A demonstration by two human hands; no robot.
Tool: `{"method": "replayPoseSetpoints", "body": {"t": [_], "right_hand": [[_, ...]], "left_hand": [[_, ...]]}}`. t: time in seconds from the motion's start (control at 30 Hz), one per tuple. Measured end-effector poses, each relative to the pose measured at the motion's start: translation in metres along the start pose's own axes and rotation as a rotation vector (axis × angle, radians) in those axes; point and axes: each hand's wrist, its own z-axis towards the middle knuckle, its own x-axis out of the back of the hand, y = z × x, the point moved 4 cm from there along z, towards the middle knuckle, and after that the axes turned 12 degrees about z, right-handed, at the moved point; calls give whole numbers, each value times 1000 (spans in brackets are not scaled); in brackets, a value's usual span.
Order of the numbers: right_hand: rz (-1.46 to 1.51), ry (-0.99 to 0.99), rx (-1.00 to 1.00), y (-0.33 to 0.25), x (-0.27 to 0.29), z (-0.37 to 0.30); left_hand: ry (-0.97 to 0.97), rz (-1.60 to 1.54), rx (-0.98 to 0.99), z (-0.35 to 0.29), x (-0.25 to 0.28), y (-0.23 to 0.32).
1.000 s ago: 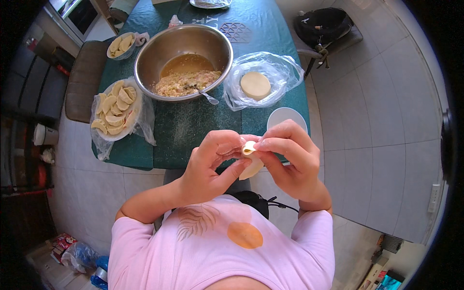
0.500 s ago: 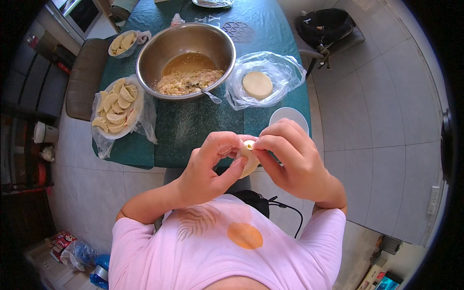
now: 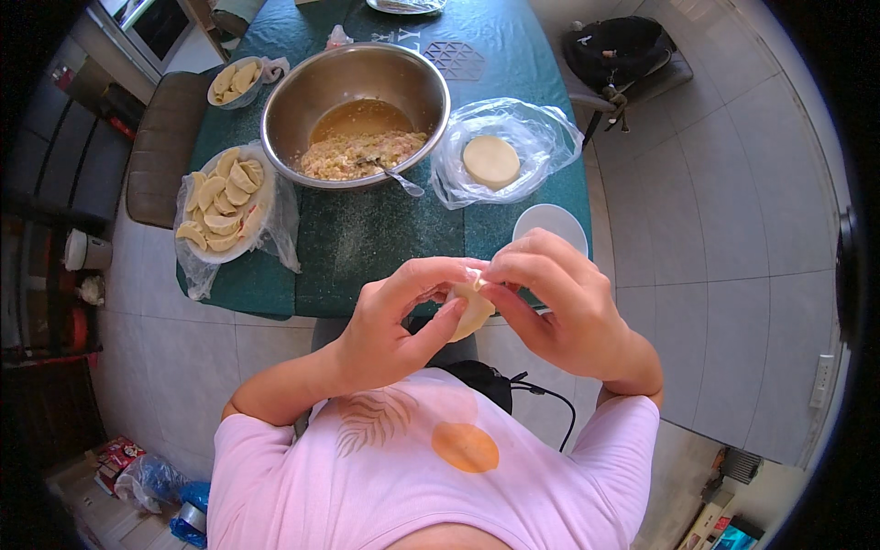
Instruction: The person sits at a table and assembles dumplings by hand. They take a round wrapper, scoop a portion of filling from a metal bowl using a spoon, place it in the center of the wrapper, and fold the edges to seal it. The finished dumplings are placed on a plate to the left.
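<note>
A pale dumpling is held in the air between both hands, just off the table's near edge. My left hand is closed round its left side, thumb on the near face. At its upper right edge, the fingertips and thumb of my right hand pinch the dough. Beyond them stands a large steel bowl with minced filling and some liquid; a spoon leans in it. A stack of round dough wrappers lies on a clear plastic bag.
On the left, a plate lined with plastic carries several dumplings. Farther back, a small bowl holds more. A white bowl sits near the right edge of the green tablecloth. Chairs flank the table, with a black bag on the right one.
The small gap at the dumpling's top, where filling showed, no longer shows. My right fingers have pressed the dough there. Both hands stay in nearly the same place.
</note>
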Motion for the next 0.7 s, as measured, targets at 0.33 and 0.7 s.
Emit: {"method": "replayPoseSetpoints", "body": {"t": [0.33,0.7], "right_hand": [[-122,-52,113,-5,-3,3],[-512,-417,150,-10,-11,21]], "left_hand": [[34,-5,11,-4,1,-3],[-36,36,150,-7,7,-6]]}}
